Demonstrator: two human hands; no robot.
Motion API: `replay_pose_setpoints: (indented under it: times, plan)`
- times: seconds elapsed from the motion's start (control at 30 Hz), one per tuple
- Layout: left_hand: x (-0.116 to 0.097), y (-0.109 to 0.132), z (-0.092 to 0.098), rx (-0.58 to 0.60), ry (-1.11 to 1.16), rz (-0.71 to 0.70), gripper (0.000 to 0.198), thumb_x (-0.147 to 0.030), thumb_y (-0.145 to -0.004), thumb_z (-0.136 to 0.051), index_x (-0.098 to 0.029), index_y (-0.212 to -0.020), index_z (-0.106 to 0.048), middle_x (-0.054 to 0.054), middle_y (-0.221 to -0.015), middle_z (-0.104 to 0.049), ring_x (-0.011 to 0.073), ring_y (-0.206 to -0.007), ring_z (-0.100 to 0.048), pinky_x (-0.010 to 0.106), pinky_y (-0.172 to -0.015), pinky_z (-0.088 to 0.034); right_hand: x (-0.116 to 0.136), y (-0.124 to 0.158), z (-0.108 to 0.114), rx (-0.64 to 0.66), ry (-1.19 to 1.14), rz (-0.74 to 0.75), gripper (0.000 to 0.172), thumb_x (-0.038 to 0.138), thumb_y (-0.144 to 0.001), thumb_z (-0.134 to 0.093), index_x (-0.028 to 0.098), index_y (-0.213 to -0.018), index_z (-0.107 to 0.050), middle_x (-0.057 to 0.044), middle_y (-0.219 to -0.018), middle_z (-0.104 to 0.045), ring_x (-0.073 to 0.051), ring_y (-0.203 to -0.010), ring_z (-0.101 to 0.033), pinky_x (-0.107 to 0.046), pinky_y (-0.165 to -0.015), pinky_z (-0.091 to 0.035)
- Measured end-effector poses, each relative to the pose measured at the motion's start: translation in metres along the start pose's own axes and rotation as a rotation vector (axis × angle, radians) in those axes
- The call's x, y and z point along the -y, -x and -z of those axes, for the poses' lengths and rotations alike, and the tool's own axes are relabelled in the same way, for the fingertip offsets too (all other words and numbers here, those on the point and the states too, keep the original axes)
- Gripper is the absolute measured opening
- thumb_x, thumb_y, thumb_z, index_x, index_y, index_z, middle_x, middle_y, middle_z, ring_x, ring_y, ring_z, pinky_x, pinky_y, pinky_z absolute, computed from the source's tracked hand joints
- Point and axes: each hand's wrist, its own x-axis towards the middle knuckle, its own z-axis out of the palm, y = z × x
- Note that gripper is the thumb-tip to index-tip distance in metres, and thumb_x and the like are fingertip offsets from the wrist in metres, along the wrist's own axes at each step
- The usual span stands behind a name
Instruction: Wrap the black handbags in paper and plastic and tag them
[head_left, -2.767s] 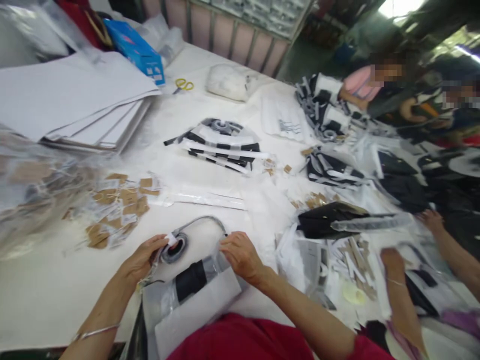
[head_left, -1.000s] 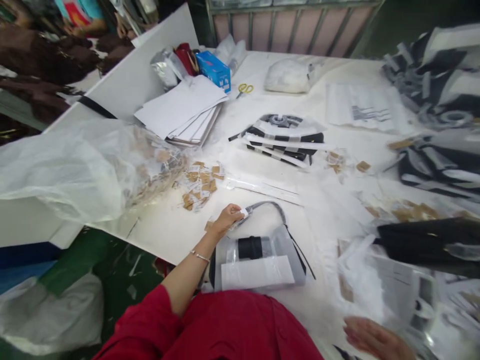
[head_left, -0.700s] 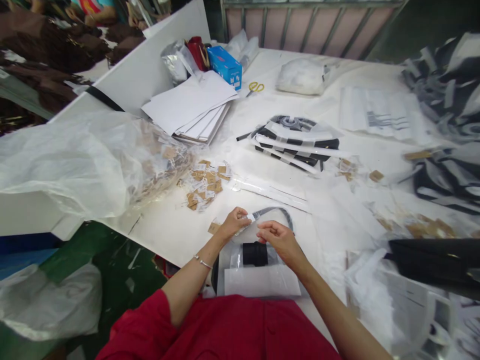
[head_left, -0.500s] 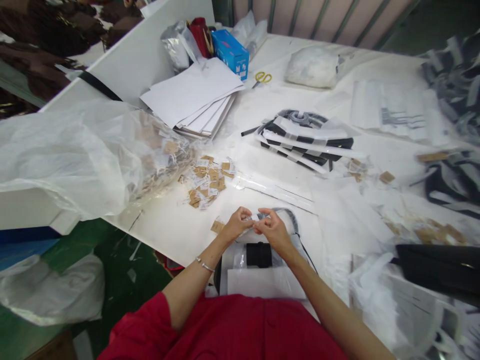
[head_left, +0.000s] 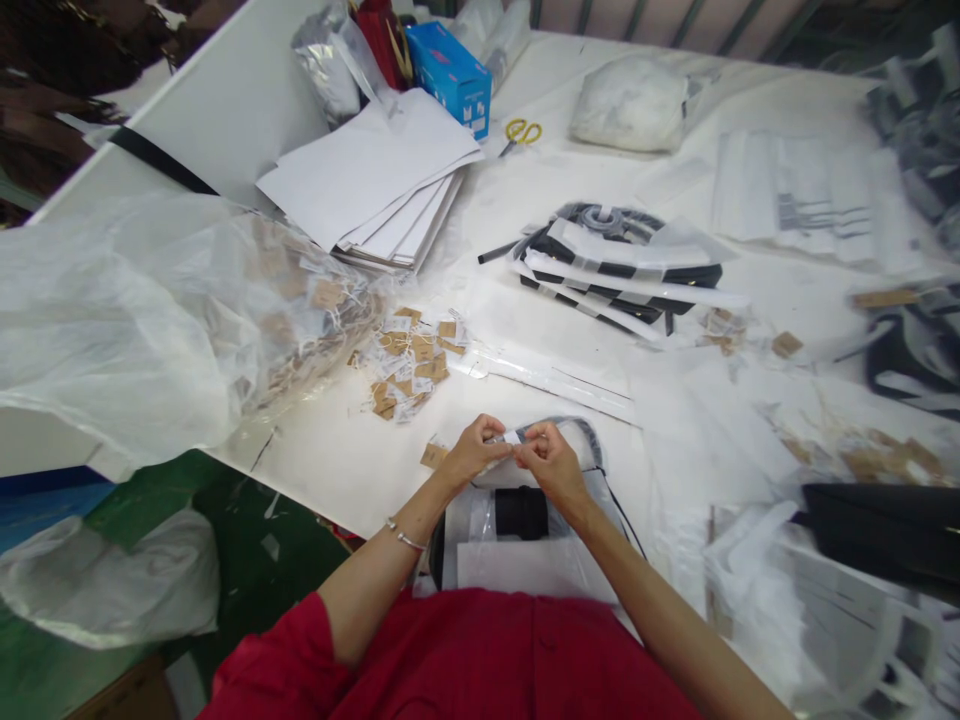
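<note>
Close to my body lies a black bag (head_left: pixel 520 513), partly under a white sheet (head_left: pixel 525 565) and clear film. Its grey, film-wrapped strap (head_left: pixel 586 440) loops up above it. My left hand (head_left: pixel 477 450) pinches the strap from the left. From the right, my right hand (head_left: pixel 550 458) has its fingertips closed on the same strap. A small white piece (head_left: pixel 513 438) shows on the strap between the two hands; its exact kind is unclear. Just left of my left hand is a brown tag (head_left: pixel 433 456). A thin black cord (head_left: pixel 624 515) runs along the bag's right side.
Brown tags (head_left: pixel 412 365) lie heaped beyond my left hand, by a large plastic bag (head_left: pixel 150 310). Further back are white sheets (head_left: pixel 375 170), a blue box (head_left: pixel 450 80), yellow-handled scissors (head_left: pixel 523 132) and wrapped black bags (head_left: pixel 615 265). A black item (head_left: pixel 885 535) sits at right.
The view has shifted slightly, so the far things sit higher. My right fingers have curled in closer on the strap, and more of the white piece shows between my hands.
</note>
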Motion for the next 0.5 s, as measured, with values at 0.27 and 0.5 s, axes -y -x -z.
replay_pose_setpoints:
  times: [0.27, 0.5]
  plan:
    - [0.001, -0.001, 0.0, 0.006, 0.011, 0.012, 0.036, -0.027, -0.062, -0.072, -0.018, -0.091, -0.054, -0.002, -0.077, -0.061, 0.0116, -0.066, -0.054, 0.024, -0.062, -0.039, 0.0, -0.006, 0.006, 0.046, 0.168, 0.029, 0.047, 0.038, -0.078, -0.065, 0.02, -0.12, -0.052, 0.005, -0.063, -0.066, -0.017, -0.057, -0.064, -0.03, -0.061, -0.049]
    - [0.001, -0.009, 0.008, 0.024, 0.032, 0.065, 0.04, -0.029, -0.061, -0.074, -0.017, -0.094, -0.054, -0.004, -0.072, -0.059, 0.01, -0.063, -0.052, 0.022, -0.061, -0.038, 0.006, -0.013, 0.02, -0.07, 0.995, 0.591, 0.04, 0.044, -0.091, -0.06, 0.021, -0.124, -0.062, -0.003, -0.071, -0.068, -0.019, -0.069, -0.062, -0.029, -0.063, -0.039]
